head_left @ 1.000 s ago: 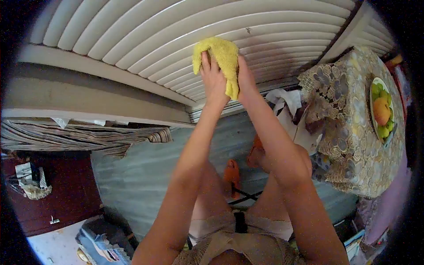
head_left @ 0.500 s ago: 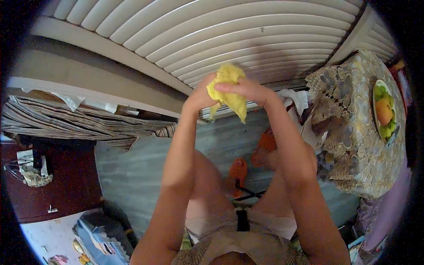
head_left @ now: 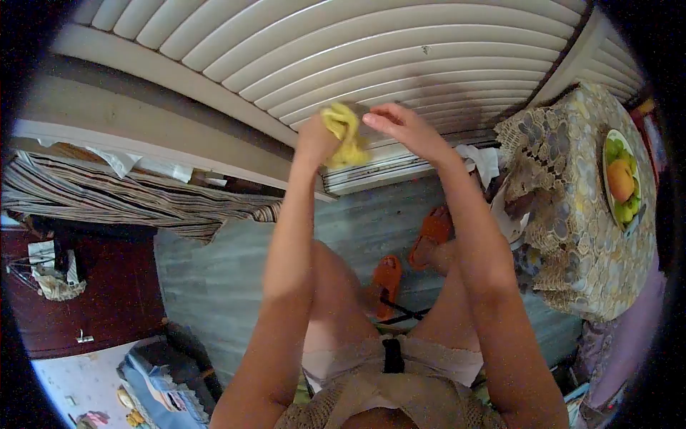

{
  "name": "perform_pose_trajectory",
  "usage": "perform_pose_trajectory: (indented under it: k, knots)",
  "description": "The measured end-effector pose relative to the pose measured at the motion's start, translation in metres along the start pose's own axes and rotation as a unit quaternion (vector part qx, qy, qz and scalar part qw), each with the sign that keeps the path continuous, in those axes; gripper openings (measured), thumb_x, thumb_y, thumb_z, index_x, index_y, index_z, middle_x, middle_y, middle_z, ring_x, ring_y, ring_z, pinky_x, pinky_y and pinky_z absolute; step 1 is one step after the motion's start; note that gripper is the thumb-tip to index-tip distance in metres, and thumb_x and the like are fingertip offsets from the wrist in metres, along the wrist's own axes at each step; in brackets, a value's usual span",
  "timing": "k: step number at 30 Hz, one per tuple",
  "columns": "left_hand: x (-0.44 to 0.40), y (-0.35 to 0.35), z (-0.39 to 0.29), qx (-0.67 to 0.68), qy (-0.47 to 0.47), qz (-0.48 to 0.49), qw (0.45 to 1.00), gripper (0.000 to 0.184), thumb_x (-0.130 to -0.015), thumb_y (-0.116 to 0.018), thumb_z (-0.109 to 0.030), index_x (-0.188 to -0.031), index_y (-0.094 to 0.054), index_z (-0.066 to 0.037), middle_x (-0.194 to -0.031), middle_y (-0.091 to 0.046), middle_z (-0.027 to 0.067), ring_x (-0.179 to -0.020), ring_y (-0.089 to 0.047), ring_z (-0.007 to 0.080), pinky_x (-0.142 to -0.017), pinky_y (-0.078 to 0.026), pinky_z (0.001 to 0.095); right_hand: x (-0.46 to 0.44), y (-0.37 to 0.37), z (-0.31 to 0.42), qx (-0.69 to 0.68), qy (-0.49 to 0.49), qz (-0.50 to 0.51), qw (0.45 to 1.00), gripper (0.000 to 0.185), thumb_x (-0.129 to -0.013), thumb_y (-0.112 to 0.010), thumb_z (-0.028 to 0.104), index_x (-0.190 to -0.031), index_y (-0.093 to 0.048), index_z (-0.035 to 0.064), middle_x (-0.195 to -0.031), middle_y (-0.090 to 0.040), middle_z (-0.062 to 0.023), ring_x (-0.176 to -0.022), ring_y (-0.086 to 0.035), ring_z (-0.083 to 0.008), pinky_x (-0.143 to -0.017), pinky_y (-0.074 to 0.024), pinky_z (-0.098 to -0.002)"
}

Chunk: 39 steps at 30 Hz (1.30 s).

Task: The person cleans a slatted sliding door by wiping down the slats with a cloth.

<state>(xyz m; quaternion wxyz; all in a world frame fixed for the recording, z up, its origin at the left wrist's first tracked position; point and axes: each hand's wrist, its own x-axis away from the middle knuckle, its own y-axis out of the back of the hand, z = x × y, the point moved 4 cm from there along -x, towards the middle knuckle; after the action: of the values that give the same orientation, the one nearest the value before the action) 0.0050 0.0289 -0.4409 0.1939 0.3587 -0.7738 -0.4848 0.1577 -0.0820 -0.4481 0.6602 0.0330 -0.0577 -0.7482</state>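
A crumpled yellow cloth (head_left: 346,139) is in my left hand (head_left: 314,141), whose fingers are closed round it. Part of the cloth hangs loose on the right side. My right hand (head_left: 401,129) is just right of the cloth, apart from it, with its fingers stretched out and nothing in them. Both hands are held up in front of a white louvred door (head_left: 400,64), whose slats run behind them. Whether either hand touches the slats I cannot tell.
To the right, a table with a patterned lace-edged tablecloth (head_left: 572,214) bears a plate of fruit (head_left: 623,182). A striped curtain (head_left: 128,189) lies along the left. Below are orange slippers (head_left: 386,282) on the grey floor (head_left: 214,279). A dark red cabinet (head_left: 107,307) stands lower left.
My right hand has let go of the yellow cloth and moved off to the right. The cloth is now more bunched up in my left hand, slightly farther left.
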Motion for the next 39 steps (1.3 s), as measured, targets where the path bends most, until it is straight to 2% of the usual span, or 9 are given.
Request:
perform_pose_trajectory:
  k: [5, 8, 11, 20, 22, 25, 33, 36, 39]
  knots:
    - [0.006, -0.023, -0.026, 0.111, -0.119, 0.046, 0.986, 0.034, -0.066, -0.069, -0.023, -0.095, -0.063, -0.006, -0.091, -0.065, 0.0172, -0.083, -0.062, 0.0316, -0.071, -0.048, 0.0386, -0.005, -0.021, -0.001, -0.041, 0.089, -0.005, 0.995, 0.058, -0.08, -0.068, 0.034, -0.124, -0.048, 0.002, -0.11, -0.057, -0.0096, -0.106, -0.051, -0.017, -0.093, -0.0389, -0.0289]
    - [0.014, 0.008, -0.053, 0.256, -0.044, 0.153, 0.954, 0.033, -0.076, -0.068, -0.017, -0.104, -0.06, -0.003, -0.094, -0.063, 0.0049, -0.086, -0.059, 0.0145, -0.075, -0.047, 0.0291, -0.001, -0.022, 0.002, -0.037, 0.069, 0.041, 0.996, 0.055, -0.08, -0.07, 0.03, -0.122, -0.05, 0.0028, -0.107, -0.059, -0.0078, -0.1, -0.054, -0.0148, -0.087, -0.0423, -0.0282]
    - [0.01, 0.006, -0.037, 0.484, 0.068, 0.106, 0.866, 0.031, -0.08, -0.067, -0.021, -0.106, -0.059, -0.005, -0.094, -0.063, 0.0031, -0.085, -0.059, 0.013, -0.075, -0.047, 0.0279, 0.0, -0.016, 0.003, -0.079, 0.004, 0.083, 0.993, 0.046, -0.081, -0.069, 0.03, -0.115, -0.055, 0.0034, -0.098, -0.061, -0.0047, -0.089, -0.057, -0.0116, -0.078, -0.0462, -0.0266]
    - [0.015, -0.013, -0.056, 0.596, 0.15, 0.164, 0.771, 0.047, -0.087, -0.059, -0.04, -0.118, -0.053, -0.006, -0.106, -0.06, 0.0025, -0.093, -0.057, 0.0105, -0.079, -0.047, 0.0275, 0.002, -0.004, 0.02, -0.206, 0.023, -0.029, 0.978, 0.036, -0.087, -0.061, 0.036, -0.102, -0.062, 0.0035, -0.082, -0.064, -0.0026, -0.073, -0.061, -0.0099, -0.064, -0.0485, -0.0263]
    - [0.014, -0.011, -0.062, 0.589, 0.131, 0.177, 0.777, 0.047, -0.086, -0.06, -0.039, -0.119, -0.052, -0.005, -0.106, -0.06, 0.0031, -0.094, -0.058, 0.0109, -0.08, -0.047, 0.0283, 0.007, 0.011, 0.028, 0.132, 0.129, -0.232, 0.955, 0.037, -0.087, -0.059, 0.037, -0.101, -0.061, 0.0024, -0.08, -0.064, -0.0063, -0.074, -0.062, -0.0133, -0.066, -0.0484, -0.0287]
    - [0.015, -0.005, -0.064, 0.546, 0.087, 0.202, 0.808, 0.046, -0.086, -0.062, -0.036, -0.115, -0.053, -0.002, -0.106, -0.061, 0.0046, -0.094, -0.059, 0.0128, -0.081, -0.049, 0.029, 0.01, 0.021, 0.026, 0.163, 0.079, -0.275, 0.944, 0.039, -0.087, -0.059, 0.037, -0.103, -0.059, 0.0018, -0.081, -0.065, -0.0096, -0.077, -0.062, -0.0169, -0.068, -0.0481, -0.0305]
    - [0.013, 0.025, -0.039, 0.592, 0.1, -0.342, 0.723, 0.036, -0.09, -0.056, -0.03, -0.109, -0.056, 0.002, -0.103, -0.059, 0.0109, -0.091, -0.055, 0.016, -0.082, -0.043, 0.0324, 0.001, 0.034, -0.001, 0.066, 0.068, -0.265, 0.96, 0.054, -0.082, -0.062, 0.042, -0.115, -0.052, 0.0007, -0.097, -0.064, -0.0161, -0.081, -0.064, -0.0257, -0.074, -0.0498, -0.0378]
    - [0.032, 0.05, -0.055, 0.266, -0.023, -0.629, 0.73, 0.043, -0.093, -0.049, -0.033, -0.1, -0.052, 0.01, -0.108, -0.052, 0.0241, -0.107, -0.043, 0.035, -0.094, -0.031, 0.0432, 0.005, 0.034, 0.004, 0.086, 0.07, -0.254, 0.961, 0.054, -0.082, -0.062, 0.039, -0.117, -0.05, -0.0003, -0.1, -0.063, -0.0159, -0.082, -0.064, -0.0254, -0.074, -0.0496, -0.038]
    - [0.018, 0.033, -0.056, 0.15, 0.074, -0.443, 0.881, 0.04, -0.093, -0.048, -0.031, -0.099, -0.053, 0.009, -0.108, -0.052, 0.0265, -0.11, -0.039, 0.0416, -0.098, -0.024, 0.0483, 0.014, 0.032, 0.012, 0.115, 0.097, -0.275, 0.95, 0.054, -0.082, -0.063, 0.035, -0.12, -0.048, 0.0004, -0.105, -0.061, -0.016, -0.087, -0.063, -0.0259, -0.076, -0.049, -0.0382]
